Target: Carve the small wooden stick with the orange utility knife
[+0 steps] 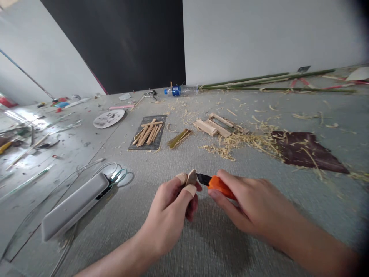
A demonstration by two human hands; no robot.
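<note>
My left hand (170, 209) is closed around a small pale piece of bamboo (191, 177), pinched between thumb and forefinger; both fingertips wear tan plasters. My right hand (248, 206) grips an orange utility knife (219, 186), whose dark blade (203, 179) touches the bamboo piece at its right side. Both hands hover low over the grey floor mat (201, 238), close to me.
A white power bank (73, 206) with cables lies at the left. Farther off are a dark tile with cut bamboo sticks (148, 132), green strips (179, 138), a small bamboo frame (215, 125), shavings (248, 142), dark sandpaper (305, 152), a water bottle (180, 90) and long green stalks (268, 80).
</note>
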